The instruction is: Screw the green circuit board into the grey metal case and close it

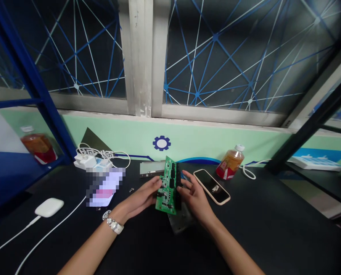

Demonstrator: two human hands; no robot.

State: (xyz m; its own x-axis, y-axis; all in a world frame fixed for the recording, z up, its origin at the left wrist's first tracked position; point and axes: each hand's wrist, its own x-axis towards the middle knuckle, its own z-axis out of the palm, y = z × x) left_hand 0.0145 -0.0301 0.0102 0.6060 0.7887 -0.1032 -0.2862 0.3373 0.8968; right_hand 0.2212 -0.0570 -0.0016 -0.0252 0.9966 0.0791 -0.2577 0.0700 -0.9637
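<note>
The left hand (139, 196) grips a flat green circuit board (165, 187) by its edge; the right hand (195, 196), fingers spread open, touches its other side.

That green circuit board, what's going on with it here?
A person holds the green circuit board up above a black table. Their left hand grips one edge, and their right hand, fingers spread, is at the other. A metal plate lies beneath the board, a phone lies near the right hand, and some small metal parts sit farther left.
</note>
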